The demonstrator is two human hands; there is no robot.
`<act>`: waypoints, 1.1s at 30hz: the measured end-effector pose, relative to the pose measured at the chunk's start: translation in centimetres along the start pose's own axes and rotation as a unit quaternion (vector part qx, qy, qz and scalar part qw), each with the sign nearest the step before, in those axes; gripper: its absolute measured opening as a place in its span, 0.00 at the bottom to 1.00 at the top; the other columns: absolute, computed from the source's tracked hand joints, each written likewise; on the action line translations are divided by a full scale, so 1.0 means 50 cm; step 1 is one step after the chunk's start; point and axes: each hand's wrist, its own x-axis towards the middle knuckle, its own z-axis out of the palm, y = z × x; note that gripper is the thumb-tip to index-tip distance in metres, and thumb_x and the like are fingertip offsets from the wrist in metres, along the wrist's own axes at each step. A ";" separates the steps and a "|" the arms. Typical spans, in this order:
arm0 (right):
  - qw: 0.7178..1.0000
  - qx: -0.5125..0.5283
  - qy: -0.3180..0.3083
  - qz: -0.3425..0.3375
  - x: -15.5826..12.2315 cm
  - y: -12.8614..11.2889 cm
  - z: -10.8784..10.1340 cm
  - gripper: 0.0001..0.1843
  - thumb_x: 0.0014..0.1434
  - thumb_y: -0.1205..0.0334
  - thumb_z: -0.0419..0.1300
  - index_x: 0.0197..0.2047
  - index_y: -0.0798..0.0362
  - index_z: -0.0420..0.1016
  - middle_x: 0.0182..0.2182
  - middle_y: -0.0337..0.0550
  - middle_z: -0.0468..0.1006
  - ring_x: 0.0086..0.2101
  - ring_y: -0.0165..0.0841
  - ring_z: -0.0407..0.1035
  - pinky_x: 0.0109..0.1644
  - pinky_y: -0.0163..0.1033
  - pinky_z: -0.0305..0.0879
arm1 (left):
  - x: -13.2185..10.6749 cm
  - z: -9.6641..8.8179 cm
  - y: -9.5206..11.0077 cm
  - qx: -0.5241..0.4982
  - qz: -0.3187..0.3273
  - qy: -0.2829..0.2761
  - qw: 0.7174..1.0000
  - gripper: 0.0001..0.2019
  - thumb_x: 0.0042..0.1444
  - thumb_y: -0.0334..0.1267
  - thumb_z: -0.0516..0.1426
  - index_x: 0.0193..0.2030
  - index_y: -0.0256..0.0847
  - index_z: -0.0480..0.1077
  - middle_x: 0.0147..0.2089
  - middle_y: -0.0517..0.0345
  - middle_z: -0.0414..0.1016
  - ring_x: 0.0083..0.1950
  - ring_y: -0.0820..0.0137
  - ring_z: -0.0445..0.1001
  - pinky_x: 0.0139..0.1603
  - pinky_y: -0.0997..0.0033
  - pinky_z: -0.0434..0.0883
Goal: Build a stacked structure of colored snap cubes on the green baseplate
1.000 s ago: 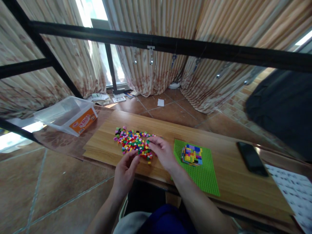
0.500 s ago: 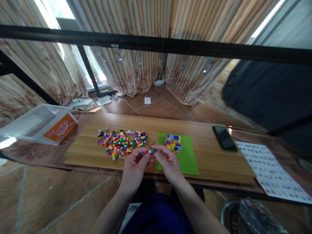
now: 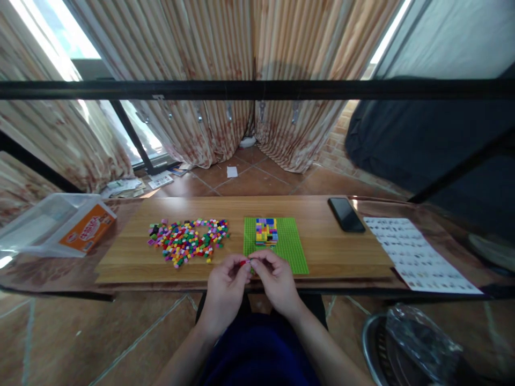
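My left hand [image 3: 225,287] and my right hand [image 3: 277,281] meet fingertip to fingertip at the near edge of the wooden board [image 3: 330,241]. Between them they pinch small bricks [image 3: 246,262], one red; the rest is mostly hidden by my fingers. Just beyond my hands lies a green baseplate [image 3: 292,249] with a block of many-coloured bricks [image 3: 266,230] built at its far end. A loose pile of small coloured bricks [image 3: 185,241] is spread on the board to the left of the plate.
A black phone [image 3: 346,214] lies at the board's right end, with a printed sheet [image 3: 414,252] beyond it. A clear plastic box with an orange label [image 3: 60,225] stands at the far left. A black bar [image 3: 257,88] crosses above. A metal basin with plastic [image 3: 406,343] sits low right.
My right hand left the brick pile and both hands came together at the board's near edge, pinching small bricks. The view has swung so that the board sits square and centred.
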 end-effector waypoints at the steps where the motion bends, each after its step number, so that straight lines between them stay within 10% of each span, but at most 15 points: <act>1: 1.000 -0.001 0.008 0.003 -0.006 0.001 -0.001 0.06 0.59 0.59 0.60 0.37 0.51 0.77 0.31 0.39 0.77 0.34 0.30 0.71 0.39 0.35 0.69 | -0.002 0.007 -0.001 -0.021 -0.015 0.004 1.000 0.10 0.51 0.43 0.61 0.34 0.38 0.72 0.29 0.59 0.75 0.30 0.71 0.74 0.32 0.73 0.73; 9: 0.993 0.038 0.104 0.042 -0.030 0.014 0.006 0.09 0.57 0.56 0.61 0.33 0.53 0.75 0.28 0.38 0.75 0.28 0.29 0.70 0.31 0.34 0.70 | -0.004 0.048 -0.004 -0.141 -0.091 0.021 0.986 0.15 0.41 0.44 0.67 0.31 0.36 0.72 0.25 0.61 0.73 0.25 0.74 0.72 0.29 0.73 0.74; 15: 0.957 0.150 0.245 0.051 0.021 0.013 -0.082 0.16 0.46 0.50 0.70 0.30 0.54 0.76 0.25 0.34 0.73 0.22 0.24 0.66 0.28 0.33 0.72 | 0.009 -0.006 -0.027 -0.210 -0.155 0.068 0.963 0.19 0.33 0.43 0.71 0.29 0.35 0.73 0.25 0.61 0.72 0.25 0.78 0.69 0.29 0.76 0.73; 22: 0.941 0.255 0.196 0.109 0.040 0.018 -0.134 0.16 0.42 0.56 0.74 0.36 0.50 0.79 0.25 0.34 0.75 0.25 0.23 0.68 0.34 0.31 0.75 | 0.037 -0.058 -0.070 -0.163 -0.167 0.084 0.969 0.20 0.33 0.45 0.70 0.31 0.36 0.72 0.25 0.64 0.71 0.25 0.78 0.68 0.28 0.77 0.71; 33: 0.976 0.120 0.170 0.070 0.076 0.029 -0.136 0.16 0.43 0.55 0.71 0.34 0.52 0.75 0.26 0.35 0.75 0.30 0.31 0.74 0.37 0.39 0.74 | 0.092 -0.102 -0.125 0.009 -0.082 0.086 0.993 0.25 0.37 0.58 0.65 0.31 0.37 0.69 0.24 0.64 0.69 0.25 0.75 0.68 0.28 0.74 0.69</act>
